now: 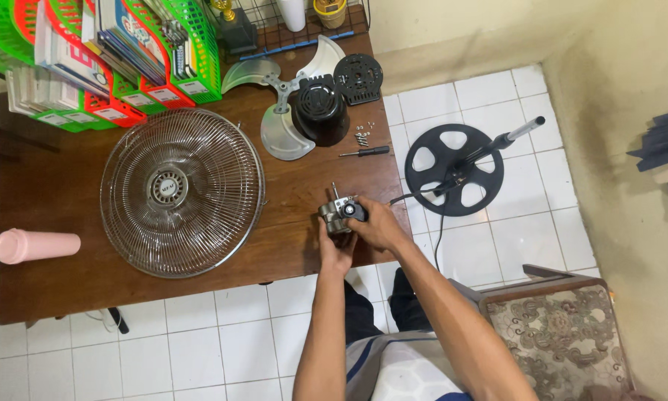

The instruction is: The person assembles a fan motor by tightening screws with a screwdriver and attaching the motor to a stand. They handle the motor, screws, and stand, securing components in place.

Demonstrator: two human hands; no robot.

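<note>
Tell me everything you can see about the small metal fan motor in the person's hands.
The small grey metal fan motor sits at the near edge of the brown wooden table. A thin shaft sticks up from it, and a dark part shows on its right side. The left hand grips it from below; the right hand holds its right side.
</note>
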